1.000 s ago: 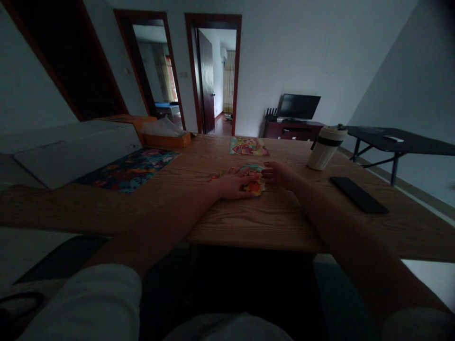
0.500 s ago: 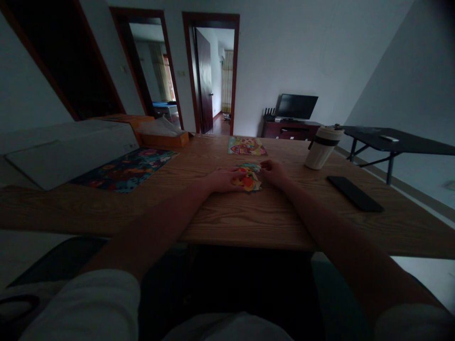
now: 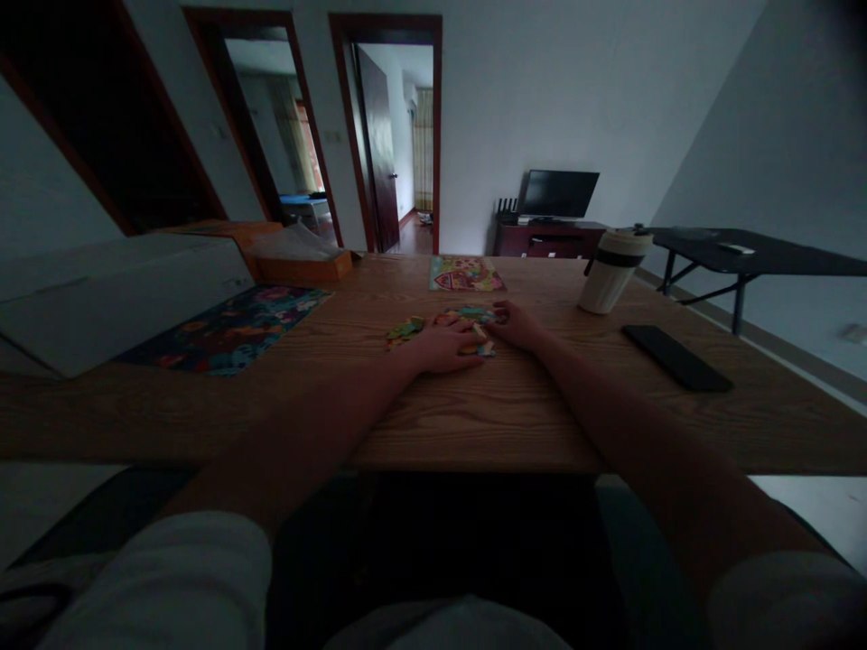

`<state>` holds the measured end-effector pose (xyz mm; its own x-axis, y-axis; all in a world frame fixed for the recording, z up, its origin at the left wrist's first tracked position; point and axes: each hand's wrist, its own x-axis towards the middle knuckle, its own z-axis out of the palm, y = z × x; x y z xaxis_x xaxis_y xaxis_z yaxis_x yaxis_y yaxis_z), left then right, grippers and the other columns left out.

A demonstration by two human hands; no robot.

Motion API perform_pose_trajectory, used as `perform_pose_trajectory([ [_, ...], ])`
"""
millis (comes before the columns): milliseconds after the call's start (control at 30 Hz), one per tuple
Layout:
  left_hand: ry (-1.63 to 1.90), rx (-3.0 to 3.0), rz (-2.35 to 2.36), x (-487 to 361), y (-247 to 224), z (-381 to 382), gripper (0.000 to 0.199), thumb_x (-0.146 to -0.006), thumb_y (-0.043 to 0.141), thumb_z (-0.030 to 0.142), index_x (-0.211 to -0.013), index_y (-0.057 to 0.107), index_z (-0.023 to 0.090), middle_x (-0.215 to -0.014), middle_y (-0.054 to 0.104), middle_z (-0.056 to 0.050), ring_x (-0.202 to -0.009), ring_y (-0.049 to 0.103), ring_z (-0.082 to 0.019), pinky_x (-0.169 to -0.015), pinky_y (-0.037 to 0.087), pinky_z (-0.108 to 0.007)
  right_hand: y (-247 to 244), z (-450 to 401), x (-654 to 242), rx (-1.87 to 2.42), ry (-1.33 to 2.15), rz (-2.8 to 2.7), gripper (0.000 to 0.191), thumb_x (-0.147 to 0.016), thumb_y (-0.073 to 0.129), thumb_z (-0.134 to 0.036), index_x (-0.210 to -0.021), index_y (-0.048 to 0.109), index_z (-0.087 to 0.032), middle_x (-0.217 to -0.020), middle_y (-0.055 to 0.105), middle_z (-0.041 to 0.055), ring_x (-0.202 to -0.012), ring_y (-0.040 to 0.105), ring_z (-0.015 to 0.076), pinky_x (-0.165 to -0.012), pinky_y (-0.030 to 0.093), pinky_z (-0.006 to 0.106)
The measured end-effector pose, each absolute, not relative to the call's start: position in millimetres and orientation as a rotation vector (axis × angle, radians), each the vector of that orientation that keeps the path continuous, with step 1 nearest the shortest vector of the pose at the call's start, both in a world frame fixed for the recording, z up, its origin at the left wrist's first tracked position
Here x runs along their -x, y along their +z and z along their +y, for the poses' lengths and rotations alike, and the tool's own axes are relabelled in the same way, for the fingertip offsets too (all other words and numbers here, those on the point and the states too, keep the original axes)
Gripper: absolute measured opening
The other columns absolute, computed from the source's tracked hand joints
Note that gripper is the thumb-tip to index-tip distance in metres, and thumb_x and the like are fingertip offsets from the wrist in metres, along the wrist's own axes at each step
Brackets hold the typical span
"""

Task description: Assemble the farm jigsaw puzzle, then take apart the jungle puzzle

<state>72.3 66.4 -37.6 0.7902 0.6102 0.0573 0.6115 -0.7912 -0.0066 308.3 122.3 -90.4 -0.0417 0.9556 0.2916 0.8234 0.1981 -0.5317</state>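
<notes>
Several small colourful pieces, which look like puzzle pieces (image 3: pixel 469 313), lie in a loose pile on the wooden table. My left hand (image 3: pixel 448 347) rests palm down over the near part of the pile, fingers spread and pointing right. Left of that hand lies a smaller green and yellow cluster of pieces (image 3: pixel 405 331). My right hand (image 3: pixel 513 324) touches the pile's right edge, its fingers curled; whether it grips a piece is too dark to tell. Beyond the pile a flat colourful picture sheet (image 3: pixel 466 273) lies on the table.
On the wooden table (image 3: pixel 440 420) stand a white bottle (image 3: pixel 613 271) and a black phone-like slab (image 3: pixel 675 357) at the right. At the left are a dark floral mat (image 3: pixel 237 329), a white box (image 3: pixel 122 293) and an orange box (image 3: pixel 304 266).
My left hand has moved right over the pile, and a green and yellow cluster now shows to its left. My right hand has shifted slightly left. The view has tilted a little.
</notes>
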Motion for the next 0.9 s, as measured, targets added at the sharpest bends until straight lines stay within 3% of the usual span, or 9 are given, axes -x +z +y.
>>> perform_pose_trajectory([
  [533,-0.142,2.900,-1.152,-43.3,-44.0,100.0,0.062,-0.097,0.044,0.068,-0.150,0.051,0.038,-0.163,0.040,-0.006,-0.149,0.032,-0.033,-0.122,0.017,-0.056,-76.6,105.2,-337.9,1.629,0.473,-1.950,0.051,-0.082,0.079,-0.031,-0.129,0.064,-0.017,-0.111,0.072,0.0131,-0.093,0.070,0.0230,-0.088,0.057,0.038],
  [700,-0.165,2.886,-1.227,-41.0,-44.5,102.9,0.063,-0.097,0.042,0.069,-0.150,0.051,0.037,-0.164,0.038,-0.007,-0.149,0.032,-0.033,-0.122,0.016,-0.055,-70.2,100.9,-336.9,1.710,0.429,-1.936,0.049,-0.087,0.074,-0.033,-0.131,0.063,-0.015,-0.117,0.071,0.0155,-0.099,0.069,0.0246,-0.090,0.056,0.038],
  [900,-0.172,2.855,-1.365,-33.1,-40.1,101.9,0.076,-0.093,0.048,0.071,-0.158,0.039,0.033,-0.167,0.033,-0.009,-0.152,0.027,-0.038,-0.122,0.016,-0.059,-66.4,97.5,-342.9,1.870,0.251,-1.904,0.045,-0.090,0.070,-0.033,-0.132,0.064,-0.016,-0.123,0.070,0.0182,-0.111,0.068,0.0322,-0.096,0.052,0.044],
])
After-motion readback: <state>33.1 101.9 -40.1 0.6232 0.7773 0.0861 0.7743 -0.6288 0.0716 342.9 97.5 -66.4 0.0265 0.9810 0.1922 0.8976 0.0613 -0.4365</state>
